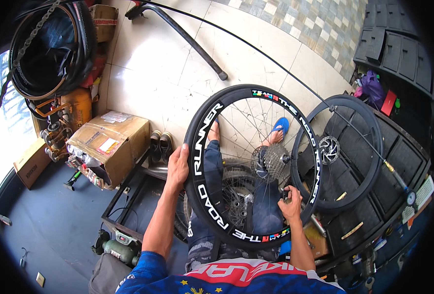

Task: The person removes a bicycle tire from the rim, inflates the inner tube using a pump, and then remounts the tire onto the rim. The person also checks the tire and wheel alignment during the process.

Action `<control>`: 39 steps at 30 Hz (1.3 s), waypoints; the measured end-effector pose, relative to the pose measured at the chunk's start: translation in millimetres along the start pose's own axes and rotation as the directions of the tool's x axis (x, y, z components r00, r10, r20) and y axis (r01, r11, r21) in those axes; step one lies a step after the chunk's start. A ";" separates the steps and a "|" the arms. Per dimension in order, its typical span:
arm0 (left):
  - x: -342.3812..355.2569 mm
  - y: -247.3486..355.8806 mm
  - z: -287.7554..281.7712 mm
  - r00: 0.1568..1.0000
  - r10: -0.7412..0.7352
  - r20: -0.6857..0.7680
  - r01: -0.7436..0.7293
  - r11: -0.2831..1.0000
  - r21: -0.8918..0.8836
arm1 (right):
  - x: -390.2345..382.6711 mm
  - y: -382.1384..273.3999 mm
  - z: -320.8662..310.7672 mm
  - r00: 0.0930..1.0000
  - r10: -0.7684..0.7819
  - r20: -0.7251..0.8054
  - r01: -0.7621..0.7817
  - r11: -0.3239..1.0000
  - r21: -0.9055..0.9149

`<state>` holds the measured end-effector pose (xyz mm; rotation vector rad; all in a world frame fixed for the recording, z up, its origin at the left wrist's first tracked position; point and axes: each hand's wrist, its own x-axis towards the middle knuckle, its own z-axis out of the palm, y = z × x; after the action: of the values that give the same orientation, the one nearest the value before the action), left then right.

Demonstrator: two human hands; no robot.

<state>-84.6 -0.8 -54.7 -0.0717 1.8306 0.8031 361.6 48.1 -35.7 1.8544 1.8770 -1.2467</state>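
The rear bicycle wheel (261, 164) stands tilted across the person's lap, off any bike frame. Its black tyre (189, 188) sits on the deep black rim (200, 190) all the way round, as far as shows, and the cassette (278, 160) is on the hub. The left hand (178, 166) is clamped on the tyre and rim at the wheel's left edge. The right hand (290, 205) is among the spokes at the lower right, thumb and forefinger bent close together; whether they pinch a spoke or a small tool, I cannot tell. By my reading, the wheel's main parts are assembled and handwork around the spokes is under way; how much is left does not show

Just right of it, a second wheel (372, 122) with a disc rotor (329, 150) lies on a black panelled surface, an inflator gauge (411, 198) beyond it. Further out are a cardboard box (116, 144) and dark shoes (165, 146) at left, and a bent black tube (192, 43) on the pale tiles ahead
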 end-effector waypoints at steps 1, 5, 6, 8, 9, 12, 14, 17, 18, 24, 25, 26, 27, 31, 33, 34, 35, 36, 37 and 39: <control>-4.8 -3.8 -2.9 1.000 0.010 -0.014 -0.010 1.000 0.020 | -0.3 0.0 -1.0 1.000 -0.006 0.009 0.006 1.000 -0.018; -26.0 -14.5 -14.8 0.999 0.042 -0.035 -0.041 0.999 0.026 | -2.8 -1.4 -4.7 0.999 -0.043 -0.009 0.043 0.999 -0.009; -30.2 -15.7 -16.3 0.998 0.051 -0.033 -0.050 0.999 0.015 | -2.7 -1.8 -5.6 0.999 -0.049 -0.016 0.049 0.999 -0.005; -38.1 -16.9 -18.5 0.999 0.016 -0.036 -0.017 0.999 -0.028 | -1.4 -2.5 -8.0 0.997 -0.066 -0.032 0.066 0.998 0.009; -40.9 -17.1 -18.9 0.997 0.063 -0.046 -0.062 0.998 0.007 | -0.6 -2.8 -9.5 0.998 -0.059 -0.027 0.059 0.998 -0.006; -48.5 -17.7 -20.5 0.996 0.064 -0.060 -0.063 0.998 0.022 | 1.8 -4.5 -13.7 0.998 -0.057 -0.019 0.056 0.998 -0.021; -52.1 -19.7 -21.7 0.994 0.090 -0.061 -0.090 0.996 0.007 | 2.7 -7.6 -15.3 0.999 -0.038 -0.013 0.038 0.999 -0.014; -50.4 -25.9 -23.0 0.996 0.054 -0.069 -0.058 0.996 -0.062 | 8.9 -15.2 -17.1 0.998 -0.055 -0.016 0.055 0.998 -0.037; -46.5 -28.2 -24.4 0.998 -0.002 -0.068 -0.005 0.995 -0.103 | 13.2 -18.5 -18.0 0.994 -0.110 -0.018 0.109 0.994 -0.011; 16.3 -38.6 -44.8 0.962 -0.237 -0.135 0.217 0.965 -0.147 | 60.7 -39.2 -26.8 0.976 -0.163 0.143 0.177 0.980 -0.094; 23.1 -41.8 -48.2 0.951 -0.276 -0.143 0.258 0.957 -0.132 | 67.8 -44.0 -26.2 0.971 -0.182 0.158 0.196 0.977 -0.080; 24.8 -46.4 -52.3 0.948 -0.274 -0.164 0.258 0.959 -0.115 | 71.7 -48.7 -24.3 0.973 -0.099 0.210 0.124 0.986 -0.111; 28.6 -50.5 -53.9 0.941 -0.286 -0.178 0.269 0.956 -0.114 | 74.3 -52.8 -22.1 0.971 -0.076 0.227 0.106 0.987 -0.123; 24.6 -72.3 -65.7 0.938 -0.294 -0.183 0.265 0.949 -0.169 | 73.9 -65.1 -13.4 0.979 -0.044 0.198 0.077 0.983 -0.165; 26.1 -82.6 -72.6 0.936 -0.261 -0.237 0.247 0.965 -0.086 | 73.1 -68.6 -13.1 0.984 -0.084 0.159 0.110 0.981 -0.159; 27.6 -87.3 -76.5 0.939 -0.254 -0.233 0.238 0.967 -0.095 | 72.3 -70.1 -14.3 0.984 -0.096 0.149 0.121 0.979 -0.163; 29.7 -92.0 -79.6 0.946 -0.239 -0.220 0.223 0.970 -0.096 | 72.3 -72.0 -15.6 0.985 -0.107 0.135 0.130 0.976 -0.173; 30.3 -96.5 -82.4 0.957 -0.206 -0.205 0.189 0.977 -0.102 | 72.2 -74.1 -17.3 0.985 -0.120 0.124 0.142 0.973 -0.183; 31.7 -99.6 -85.5 0.948 -0.223 -0.225 0.208 0.974 -0.089 | 71.7 -76.9 -18.8 0.983 -0.155 0.094 0.170 0.967 -0.189; 33.9 -103.0 -88.9 0.945 -0.212 -0.250 0.200 0.977 -0.073 | 71.6 -82.9 -22.5 0.976 -0.215 0.044 0.220 0.954 -0.206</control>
<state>-128.4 -118.4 -117.1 -0.4083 2.0068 0.7126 282.9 127.6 -37.2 1.5557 2.1556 -1.0741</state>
